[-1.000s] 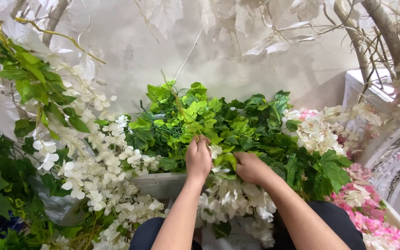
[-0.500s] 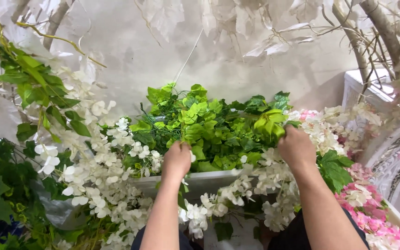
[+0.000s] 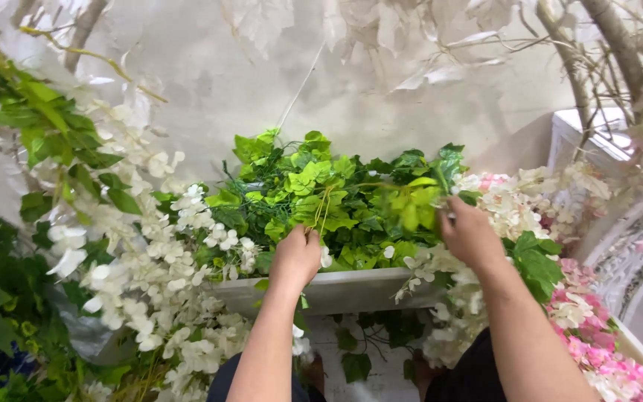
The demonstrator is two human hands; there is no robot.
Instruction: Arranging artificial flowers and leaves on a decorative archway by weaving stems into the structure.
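Note:
A mound of green artificial leaves (image 3: 351,197) fills a long white planter box (image 3: 344,290) in front of me. My left hand (image 3: 297,257) is closed around thin yellow-green stems (image 3: 324,207) at the front of the greenery. My right hand (image 3: 470,234) grips a leafy green sprig (image 3: 440,182) at the right end of the mound, beside white and pink blossoms (image 3: 507,201). Both forearms reach up from the bottom of the view.
White flower garlands (image 3: 150,260) hang to the left, with dark green foliage (image 3: 1,298) beyond them. Pink flowers (image 3: 597,335) lie at the lower right. Pale branches (image 3: 597,67) and a white ornate structure (image 3: 619,223) stand at right against a grey wall (image 3: 262,74).
My hands have moved apart: the right hand went from the middle to the right end of the greenery, and the left hand now holds stems near the centre.

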